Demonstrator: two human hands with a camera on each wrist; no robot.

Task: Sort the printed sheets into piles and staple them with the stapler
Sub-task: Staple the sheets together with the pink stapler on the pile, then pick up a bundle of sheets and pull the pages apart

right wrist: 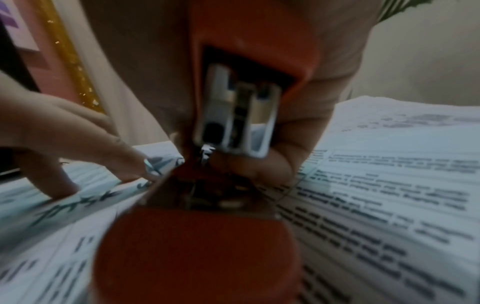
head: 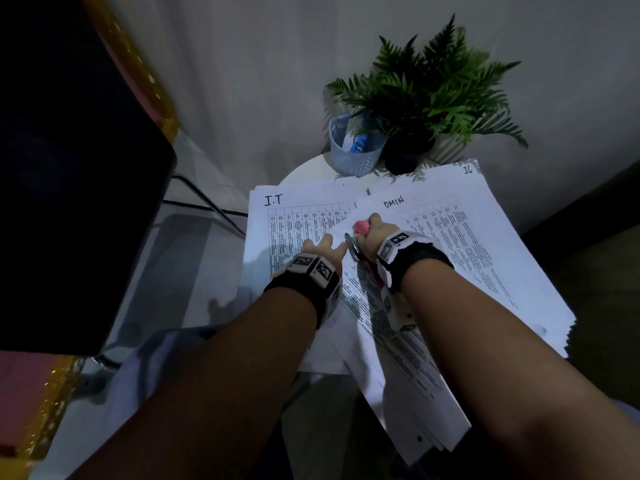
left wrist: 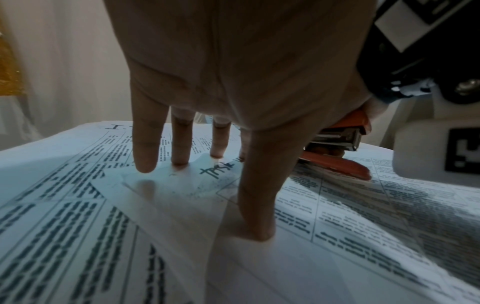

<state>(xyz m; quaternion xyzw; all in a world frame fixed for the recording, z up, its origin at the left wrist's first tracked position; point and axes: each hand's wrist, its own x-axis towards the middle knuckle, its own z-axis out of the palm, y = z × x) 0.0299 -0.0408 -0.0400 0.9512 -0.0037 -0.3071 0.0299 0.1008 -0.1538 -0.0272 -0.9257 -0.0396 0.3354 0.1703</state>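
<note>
Printed table sheets cover a small white round table (head: 304, 169). One pile is marked "I.T" (head: 277, 216), another "DMIN" (head: 450, 223). A slanted sheaf (head: 398, 358) lies over both and overhangs the near edge. My left hand (head: 322, 245) presses straight, spread fingers (left wrist: 148, 156) on the sheaf's handwritten corner (left wrist: 221, 170). My right hand (head: 372, 233) grips an orange-red stapler (head: 362, 226), whose nose (left wrist: 335, 162) sits at that corner beside my left thumb. From the right wrist, the stapler (right wrist: 197, 246) fills the middle and its mouth meets the paper's edge.
A fern in a dark pot (head: 426, 98) and a pale blue perforated basket (head: 353, 147) stand at the table's back. A third pile (head: 467, 174) lies at the back right. A big black block (head: 69, 168) and a glass surface (head: 194, 254) are to the left.
</note>
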